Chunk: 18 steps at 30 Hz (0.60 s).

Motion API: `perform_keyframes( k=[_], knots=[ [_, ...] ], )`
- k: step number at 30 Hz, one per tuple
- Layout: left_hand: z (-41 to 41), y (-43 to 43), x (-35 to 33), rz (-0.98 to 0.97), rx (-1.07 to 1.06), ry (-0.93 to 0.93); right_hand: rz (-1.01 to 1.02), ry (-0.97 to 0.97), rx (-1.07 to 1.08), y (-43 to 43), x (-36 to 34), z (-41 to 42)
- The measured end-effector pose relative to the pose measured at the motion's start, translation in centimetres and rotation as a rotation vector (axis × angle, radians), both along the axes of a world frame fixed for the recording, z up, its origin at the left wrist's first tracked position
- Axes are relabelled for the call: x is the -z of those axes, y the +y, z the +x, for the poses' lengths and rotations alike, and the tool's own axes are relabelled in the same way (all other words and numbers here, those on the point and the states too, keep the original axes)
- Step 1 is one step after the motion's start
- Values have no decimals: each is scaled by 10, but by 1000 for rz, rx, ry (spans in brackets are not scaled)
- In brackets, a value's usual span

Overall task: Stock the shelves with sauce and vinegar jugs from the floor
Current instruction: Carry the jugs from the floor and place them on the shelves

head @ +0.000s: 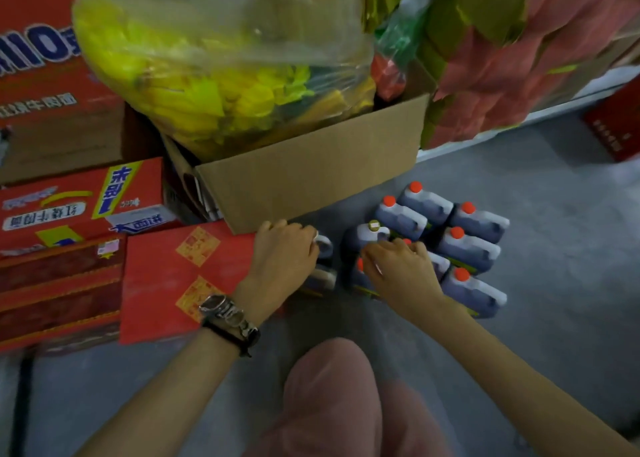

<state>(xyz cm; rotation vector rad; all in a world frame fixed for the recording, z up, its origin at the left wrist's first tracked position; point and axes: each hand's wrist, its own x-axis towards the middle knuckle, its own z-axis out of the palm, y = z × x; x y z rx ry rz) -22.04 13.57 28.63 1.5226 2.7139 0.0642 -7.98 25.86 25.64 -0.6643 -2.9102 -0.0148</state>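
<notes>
We find the jugs (467,245) standing upright, caps up, packed in a cluster on the floor (554,197) just right of the near corner of the cardboard box (311,179). A separate jug (323,276) stands at that corner, and the left hand (284,252) curls round its top handle. The right hand (398,266) rests with bent fingers on the cluster's box-side edge; we cannot tell if it grips. We judge the left nearer to lifting.

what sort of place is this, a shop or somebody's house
Most likely a small grocery shop or its stockroom: many identical dark jugs with orange caps stand grouped on the floor, printed red cartons are stacked at left, and a shelf edge with packaged goods runs upper right.
</notes>
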Motion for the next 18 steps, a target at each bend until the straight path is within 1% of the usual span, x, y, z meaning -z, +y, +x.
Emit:
perform_keyframes(
  k=[4,8,11,15,18],
  knots=[
    [-10,5,68,-16,-23,-10,-29,9,-22,9,73,-8],
    [-12,9,124,-14,-30,29,-9,36,-27,14,133,-14],
    [-11,13,157,-20,-33,39,1,41,-37,12,168,-18],
    [-13,18,191,-11,-32,82,-82,78,-54,7,206,-27],
    [-15,17,214,-13,-31,113,-120,24,-53,3,228,-31]
  ],
)
